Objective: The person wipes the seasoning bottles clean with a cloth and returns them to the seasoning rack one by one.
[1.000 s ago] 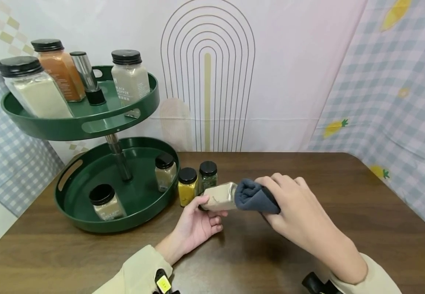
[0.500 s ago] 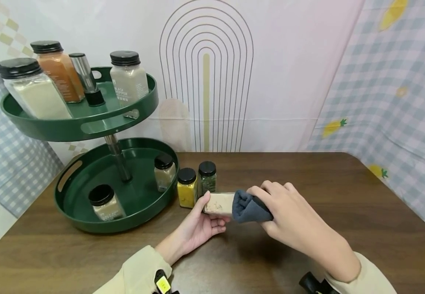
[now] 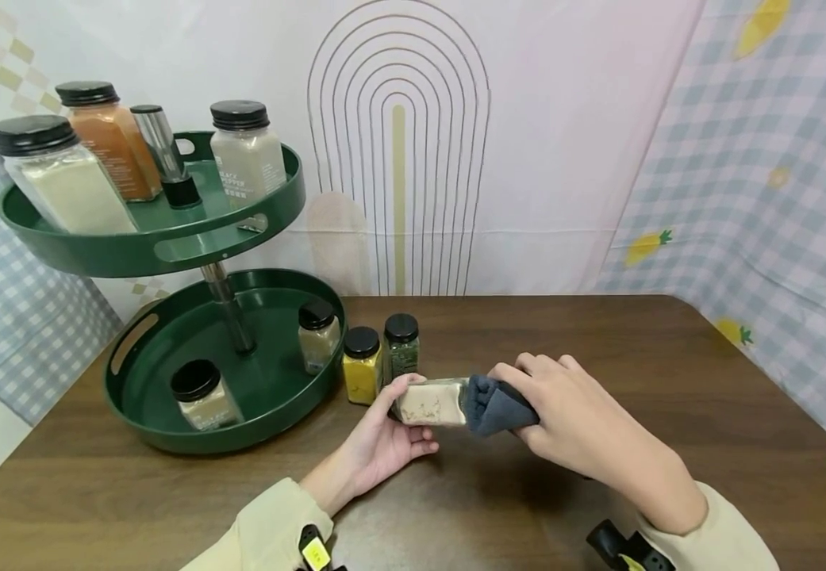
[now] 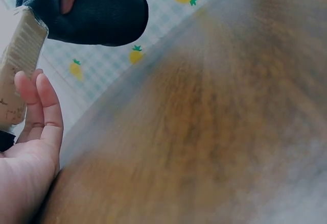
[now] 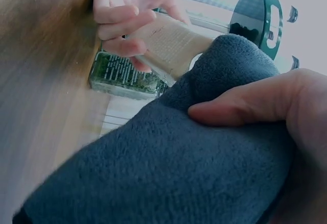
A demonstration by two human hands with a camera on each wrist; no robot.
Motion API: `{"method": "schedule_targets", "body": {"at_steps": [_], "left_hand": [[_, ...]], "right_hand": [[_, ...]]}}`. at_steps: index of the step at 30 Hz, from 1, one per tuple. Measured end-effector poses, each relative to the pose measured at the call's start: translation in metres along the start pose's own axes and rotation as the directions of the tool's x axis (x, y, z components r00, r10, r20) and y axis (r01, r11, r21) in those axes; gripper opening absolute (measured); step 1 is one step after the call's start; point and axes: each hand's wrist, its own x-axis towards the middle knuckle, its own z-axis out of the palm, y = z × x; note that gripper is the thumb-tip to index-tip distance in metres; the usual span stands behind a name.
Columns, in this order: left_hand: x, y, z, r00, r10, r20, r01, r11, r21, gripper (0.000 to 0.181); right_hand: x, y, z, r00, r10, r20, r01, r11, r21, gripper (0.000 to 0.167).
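My left hand (image 3: 389, 444) grips a square glass spice jar (image 3: 432, 403) of pale powder, which lies on its side above the table with its dark cap end in the palm. In the left wrist view, two fingers stand along the jar (image 4: 20, 55). My right hand (image 3: 584, 424) grips a folded dark blue-grey cloth (image 3: 500, 406), wrapped over the jar's other end and hiding it. The right wrist view shows a thumb pressing the cloth (image 5: 168, 152) and printed text on the jar (image 5: 171, 45).
Left stands a green two-tier tray (image 3: 241, 432) with several black-capped jars and a metal cylinder (image 3: 167, 155). Behind my left hand are a yellow spice jar (image 3: 362, 369) and a green herb jar (image 3: 401, 345). The brown table (image 3: 670, 381) extends right, before a printed cloth backdrop (image 3: 541, 143).
The jar has turned in my hands, showing a broader powder-filled side. My right hand with the cloth moved left and down, then slightly back right. The tray and the other jars stay put.
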Motion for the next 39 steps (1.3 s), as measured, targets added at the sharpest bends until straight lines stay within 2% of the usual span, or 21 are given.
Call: {"method": "schedule_targets", "body": {"at_steps": [4, 7, 9, 11, 14, 16, 20, 25, 32, 35, 39], "left_hand": [[0.000, 0.000, -0.001, 1.000, 0.001, 0.002, -0.001, 1.000, -0.014, 0.020], [-0.001, 0.001, 0.000, 1.000, -0.004, -0.008, 0.003, 1.000, -0.030, 0.028], [-0.001, 0.001, 0.001, 1.000, -0.009, -0.009, 0.009, 0.999, -0.041, 0.033], [-0.001, 0.001, 0.002, 1.000, -0.014, -0.004, 0.014, 0.999, -0.041, 0.036], [-0.001, 0.002, 0.002, 1.000, -0.023, 0.013, 0.024, 0.999, -0.031, 0.033], [-0.001, 0.002, 0.003, 0.999, -0.032, 0.016, 0.033, 0.999, -0.027, 0.030], [-0.001, 0.002, 0.003, 0.999, -0.041, -0.025, 0.040, 0.998, -0.045, 0.026], [-0.002, 0.001, 0.003, 0.994, -0.033, -0.103, 0.026, 0.998, -0.061, 0.026], [-0.002, 0.002, 0.001, 0.994, -0.030, -0.101, 0.022, 0.997, -0.075, 0.025], [-0.002, 0.002, 0.001, 0.994, -0.033, -0.101, 0.024, 0.995, -0.094, 0.025], [-0.002, 0.002, 0.001, 0.995, -0.039, -0.093, 0.029, 0.994, -0.101, 0.027]], "right_hand": [[0.000, 0.004, -0.001, 0.998, 0.027, 0.056, -0.024, 0.998, -0.053, 0.044], [0.000, 0.009, -0.005, 0.994, 0.066, 0.090, -0.057, 0.993, -0.107, 0.049], [-0.001, 0.012, -0.008, 0.994, 0.089, 0.058, -0.081, 0.990, -0.116, 0.050], [-0.001, 0.012, -0.012, 0.996, 0.086, -0.013, -0.087, 0.992, -0.087, 0.047], [-0.001, 0.009, -0.014, 0.995, 0.036, -0.098, -0.036, 0.999, 0.005, 0.041], [-0.001, 0.006, -0.014, 0.995, -0.010, -0.101, 0.016, 0.998, 0.060, 0.038], [-0.001, 0.000, -0.008, 0.997, -0.053, -0.048, 0.058, 0.992, 0.114, 0.037], [0.000, -0.003, 0.000, 0.998, -0.061, -0.028, 0.063, 0.994, 0.084, 0.037], [-0.001, -0.004, 0.001, 0.998, -0.061, -0.021, 0.062, 0.996, 0.062, 0.037], [-0.001, -0.002, 0.001, 0.999, -0.044, 0.031, 0.043, 0.999, 0.012, 0.041], [-0.001, 0.004, -0.003, 0.989, 0.022, 0.149, -0.010, 0.997, -0.082, 0.049]]}}
